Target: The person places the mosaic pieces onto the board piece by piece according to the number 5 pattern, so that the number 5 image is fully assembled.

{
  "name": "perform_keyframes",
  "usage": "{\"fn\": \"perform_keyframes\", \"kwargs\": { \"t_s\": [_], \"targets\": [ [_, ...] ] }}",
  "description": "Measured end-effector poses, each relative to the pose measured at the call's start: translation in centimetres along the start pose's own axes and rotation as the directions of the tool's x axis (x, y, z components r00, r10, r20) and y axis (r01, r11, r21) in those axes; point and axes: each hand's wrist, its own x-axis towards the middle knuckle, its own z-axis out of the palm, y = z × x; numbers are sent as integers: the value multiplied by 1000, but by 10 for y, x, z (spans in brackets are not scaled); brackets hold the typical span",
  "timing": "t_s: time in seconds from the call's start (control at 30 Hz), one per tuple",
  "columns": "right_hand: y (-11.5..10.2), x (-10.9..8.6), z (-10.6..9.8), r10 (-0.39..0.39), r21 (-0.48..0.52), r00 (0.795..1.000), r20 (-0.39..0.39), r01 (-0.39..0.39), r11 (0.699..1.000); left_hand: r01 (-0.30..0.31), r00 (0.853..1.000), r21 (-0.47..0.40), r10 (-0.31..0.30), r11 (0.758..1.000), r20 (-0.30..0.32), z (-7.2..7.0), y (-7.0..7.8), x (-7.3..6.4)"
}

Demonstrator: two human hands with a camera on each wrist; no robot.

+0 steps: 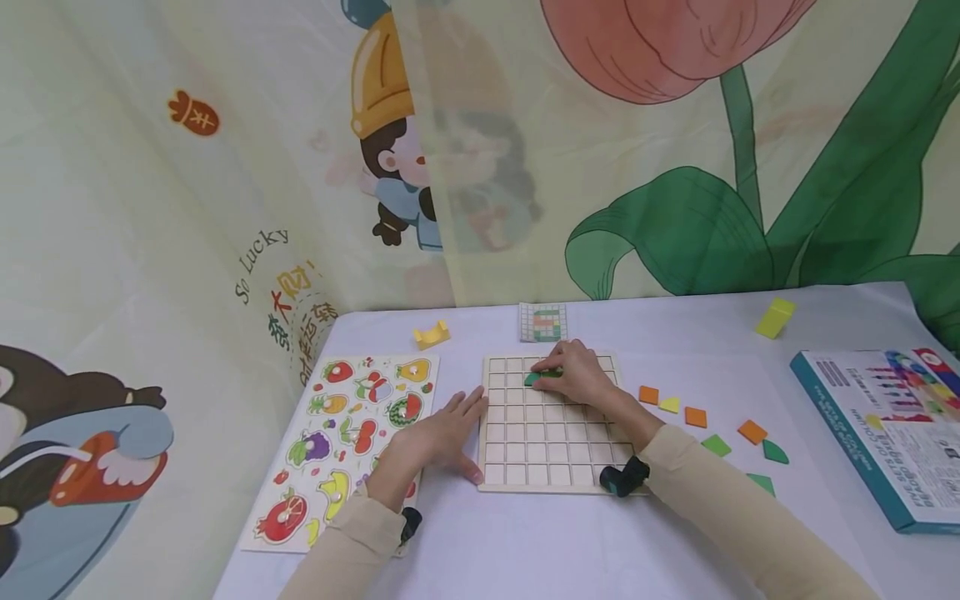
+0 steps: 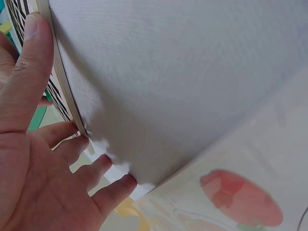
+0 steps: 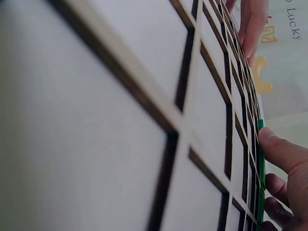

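A pale wooden grid board (image 1: 525, 454) lies flat in the middle of the table. At its far rows, my right hand (image 1: 576, 375) pinches a green piece between thumb and fingers. Beside the fingertips another green piece (image 1: 532, 379) shows on the grid, partly covered. From the right wrist, the thumb presses against a green edge (image 3: 262, 154) at the board's far side. My left hand (image 1: 438, 433) rests spread along the board's left edge. In the left wrist view its thumb and index finger touch the wooden rim (image 2: 62, 72), the other fingers extended.
Left of the board lies a fruit picture puzzle (image 1: 348, 454). Behind stand a small grid pattern card (image 1: 543, 323) and a yellow curved holder (image 1: 431, 335). Loose orange squares (image 1: 695, 417), a yellow piece (image 1: 669, 405) and green pieces (image 1: 776, 451) lie right, near a box (image 1: 877, 450) and yellow block (image 1: 776, 318).
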Motion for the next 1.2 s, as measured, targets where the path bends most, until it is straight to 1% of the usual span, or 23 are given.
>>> {"fn": "perform_keyframes", "kwargs": {
  "t_s": [0.13,0.27,0.33,0.43,0.63,0.7,0.83,0.9,1.0,1.1,1.2],
  "targets": [
    [3,-4,-3,-10,13,1000,23,9,1000,-3,1000,-1,3,1000,6,1,2,1],
    [6,-8,-11,-30,10,998,53,29,1000,0,1000,-3,0,1000,6,2,3,2],
    [8,-11,-17,-38,7,998,56,38,999,3,1000,-4,-3,1000,5,2,3,3],
    [13,-16,-27,-26,14,999,46,25,1000,1,1000,-2,-1,1000,6,2,4,3],
    [30,-31,-51,42,44,999,15,-42,998,-15,1000,-7,15,1000,8,3,5,3],
    [37,-38,-62,61,42,998,2,-61,997,-14,1000,-6,14,1000,8,3,5,3],
    [56,-54,-87,127,17,992,-4,-127,992,-12,1000,-5,12,1000,5,3,4,3],
    [65,-63,-99,168,-3,986,4,-168,986,-13,1000,-6,13,1000,2,2,3,3],
    [78,-77,-111,206,-30,978,25,-205,978,-14,1000,-13,14,1000,-3,1,1,2],
    [87,-90,-118,235,-38,970,61,-233,972,-15,1000,-18,15,1000,-7,1,-1,2],
    [95,-103,-118,253,-26,962,106,-252,967,-13,1000,-23,12,1000,-9,0,-2,2]
  ]
}}
